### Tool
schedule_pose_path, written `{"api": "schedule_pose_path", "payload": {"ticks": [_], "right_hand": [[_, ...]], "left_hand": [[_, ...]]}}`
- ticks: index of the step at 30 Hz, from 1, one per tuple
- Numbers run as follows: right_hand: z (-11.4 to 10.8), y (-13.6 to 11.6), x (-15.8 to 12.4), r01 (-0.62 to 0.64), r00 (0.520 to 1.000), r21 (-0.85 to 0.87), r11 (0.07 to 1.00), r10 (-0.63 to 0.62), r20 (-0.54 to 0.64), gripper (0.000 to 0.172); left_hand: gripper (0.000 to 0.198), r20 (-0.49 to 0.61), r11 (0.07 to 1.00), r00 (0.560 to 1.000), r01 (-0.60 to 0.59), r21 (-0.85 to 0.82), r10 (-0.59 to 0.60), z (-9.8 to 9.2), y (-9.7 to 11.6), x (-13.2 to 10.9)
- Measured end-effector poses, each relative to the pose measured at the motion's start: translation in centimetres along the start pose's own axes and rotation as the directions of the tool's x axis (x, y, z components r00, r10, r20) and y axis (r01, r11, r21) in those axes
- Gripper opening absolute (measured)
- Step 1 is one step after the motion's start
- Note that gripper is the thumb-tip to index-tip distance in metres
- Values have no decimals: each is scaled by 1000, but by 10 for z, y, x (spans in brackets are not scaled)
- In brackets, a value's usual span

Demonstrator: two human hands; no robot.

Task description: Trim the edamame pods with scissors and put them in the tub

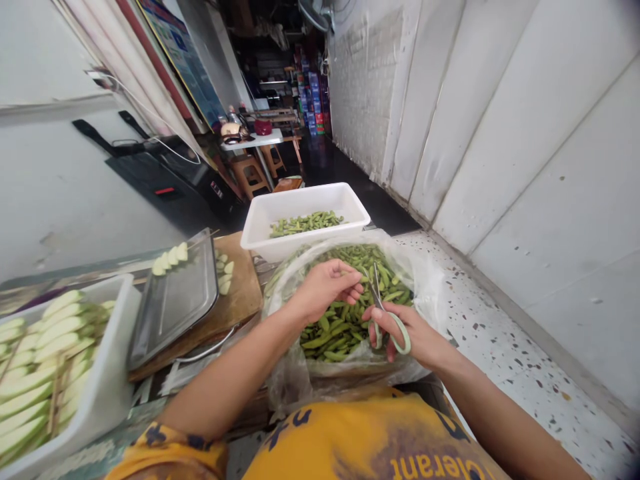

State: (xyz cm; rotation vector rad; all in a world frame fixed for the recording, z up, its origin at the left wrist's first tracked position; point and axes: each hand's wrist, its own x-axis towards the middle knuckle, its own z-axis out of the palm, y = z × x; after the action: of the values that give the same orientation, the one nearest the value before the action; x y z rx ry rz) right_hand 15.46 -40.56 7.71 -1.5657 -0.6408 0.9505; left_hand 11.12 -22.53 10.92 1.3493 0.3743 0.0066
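Note:
My right hand grips scissors with pale green handles, fingers in the loops. The blades point up and away, slightly apart. Just left of the blades, my left hand is closed in a pinch. A green edamame pod seems to be at its fingertips, mostly hidden by them. Both hands are above a large clear plastic bag, opened wide and filled with green edamame pods. Behind the bag stands a white plastic tub with a layer of pods inside.
On the left, a white bin holds skewered pale green slices. A metal tray with one more skewer lies on a wooden board. A white wall runs along the right. Farther back are a small table and stools.

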Motion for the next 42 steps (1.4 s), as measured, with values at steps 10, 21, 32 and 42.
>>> {"api": "schedule_pose_path", "payload": {"ticks": [10, 21, 32, 42], "right_hand": [[3, -3, 1, -32, 998, -52, 998, 29, -60, 48], [0, 1, -2, -15, 1000, 75, 997, 17, -26, 50], [-4, 6, 0, -21, 1000, 41, 999, 21, -6, 47], [1, -6, -1, -54, 997, -60, 997, 57, 43, 48]], "left_hand": [[18, 17, 1000, 1000, 3, 28, -3, 7, -15, -5], [51, -343, 301, 688, 187, 935, 640, -82, 70, 45], [13, 213, -225, 976, -219, 949, -51, -40, 12, 18], [29, 228, 628, 965, -258, 734, 129, -24, 18, -1]]}}
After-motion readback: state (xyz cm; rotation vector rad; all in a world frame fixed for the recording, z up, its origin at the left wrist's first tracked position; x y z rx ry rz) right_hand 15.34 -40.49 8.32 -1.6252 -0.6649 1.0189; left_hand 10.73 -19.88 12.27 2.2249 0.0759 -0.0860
